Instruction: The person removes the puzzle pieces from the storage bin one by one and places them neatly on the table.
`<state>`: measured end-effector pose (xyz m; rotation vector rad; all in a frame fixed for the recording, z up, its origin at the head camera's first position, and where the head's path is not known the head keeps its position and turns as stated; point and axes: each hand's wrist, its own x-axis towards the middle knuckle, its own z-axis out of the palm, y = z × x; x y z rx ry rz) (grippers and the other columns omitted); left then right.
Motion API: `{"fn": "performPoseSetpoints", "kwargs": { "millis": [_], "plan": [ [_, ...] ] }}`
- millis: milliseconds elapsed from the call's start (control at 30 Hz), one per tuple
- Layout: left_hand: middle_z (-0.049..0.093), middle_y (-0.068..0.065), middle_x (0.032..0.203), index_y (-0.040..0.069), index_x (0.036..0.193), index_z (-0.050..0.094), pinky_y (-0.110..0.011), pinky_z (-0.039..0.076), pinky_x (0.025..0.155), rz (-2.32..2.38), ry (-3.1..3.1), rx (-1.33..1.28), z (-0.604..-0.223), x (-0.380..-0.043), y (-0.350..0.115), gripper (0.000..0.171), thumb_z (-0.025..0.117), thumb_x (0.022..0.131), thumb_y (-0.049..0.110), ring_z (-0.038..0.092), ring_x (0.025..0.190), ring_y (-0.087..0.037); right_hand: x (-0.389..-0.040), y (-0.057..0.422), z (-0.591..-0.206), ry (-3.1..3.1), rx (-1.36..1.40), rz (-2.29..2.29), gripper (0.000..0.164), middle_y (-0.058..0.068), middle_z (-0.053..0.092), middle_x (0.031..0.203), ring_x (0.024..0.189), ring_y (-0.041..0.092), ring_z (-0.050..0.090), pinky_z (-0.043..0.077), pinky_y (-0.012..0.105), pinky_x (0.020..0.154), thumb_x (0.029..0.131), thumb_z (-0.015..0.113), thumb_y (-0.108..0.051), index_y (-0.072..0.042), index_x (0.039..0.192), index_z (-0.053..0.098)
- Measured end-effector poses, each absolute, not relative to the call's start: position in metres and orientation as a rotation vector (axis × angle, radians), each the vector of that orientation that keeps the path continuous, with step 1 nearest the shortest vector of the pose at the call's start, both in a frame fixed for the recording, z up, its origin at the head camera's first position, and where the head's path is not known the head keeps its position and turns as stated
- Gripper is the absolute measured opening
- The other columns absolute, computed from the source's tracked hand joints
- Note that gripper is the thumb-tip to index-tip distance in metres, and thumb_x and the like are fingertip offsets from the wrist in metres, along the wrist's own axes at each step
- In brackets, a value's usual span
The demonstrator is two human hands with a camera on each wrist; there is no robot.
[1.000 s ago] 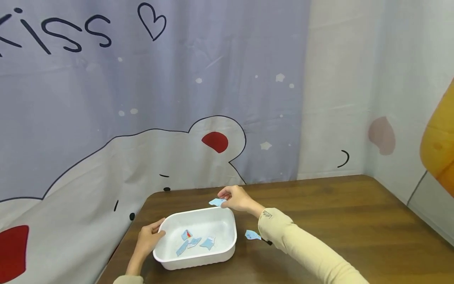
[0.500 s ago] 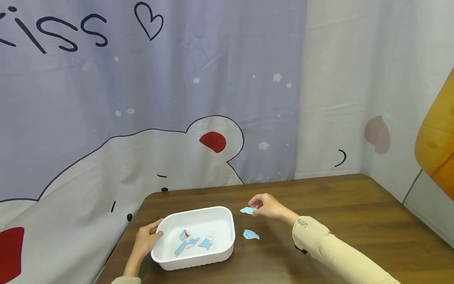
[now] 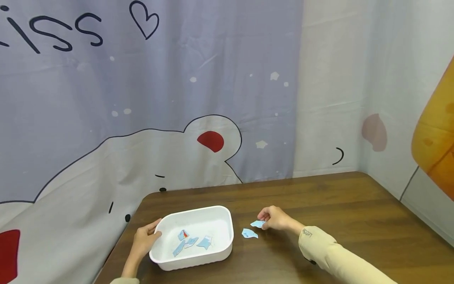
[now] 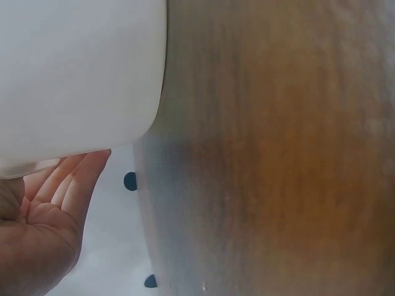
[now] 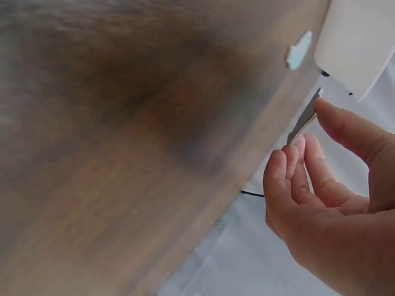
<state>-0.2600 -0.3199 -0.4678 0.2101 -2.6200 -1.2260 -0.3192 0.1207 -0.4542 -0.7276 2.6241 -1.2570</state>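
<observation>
A white plastic basin (image 3: pixel 227 244) stands on the table, and several light-blue puzzle pieces lie on its floor, among them one with a red mark (image 3: pixel 183 235). My left hand (image 3: pixel 143 239) grips the basin's left rim, thumb over the edge and fingers along the outside. To the right of the basin, my right hand (image 3: pixel 276 219) pinches a light-blue puzzle piece (image 3: pixel 257 224) between thumb and fingers; in the right wrist view that piece (image 5: pixel 305 117) shows its grey back and thin edge. Just beside it, another light-blue piece (image 3: pixel 250 233) lies on the tabletop.
The brown wooden table (image 3: pixel 340 213) reaches far to the right of the basin. Behind it hangs a printed curtain (image 3: pixel 170 157) with a white bear figure, and a pale curtain (image 3: pixel 333 98) covers the right side.
My right hand has carried its puzzle piece from behind the basin's far right corner rightward, then down close to the piece lying on the table. The left hand stays on the rim.
</observation>
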Motion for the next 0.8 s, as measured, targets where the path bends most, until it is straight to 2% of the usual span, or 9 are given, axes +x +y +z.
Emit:
{"fn": "performPoseSetpoints", "kwargs": {
  "millis": [333,800],
  "plan": [
    [0.06,-0.03,0.124,-0.007,0.131,0.056,-0.037,0.061,0.081,-1.234,-2.621,0.228,-0.468,-0.259,-0.322,0.045,0.059,0.087,0.001,0.063,0.115,-0.042,-0.313,0.129,-0.466,2.65,-0.768,-1.126,0.026,0.007,0.071,0.083,0.078,0.011,0.059,0.048,0.017,0.066,0.065,0.074,0.008,0.003,0.091,0.07],
    [0.059,-0.03,0.126,-0.007,0.132,0.055,-0.035,0.061,0.081,-1.258,-2.62,0.223,-0.467,-0.259,-0.32,0.045,0.058,0.088,0.001,0.063,0.115,-0.041,-0.309,0.132,-0.471,2.704,-0.803,-1.102,0.027,0.006,0.068,0.081,0.077,0.012,0.058,0.047,0.018,0.066,0.063,0.074,0.008,0.001,0.088,0.068]
  ]
}}
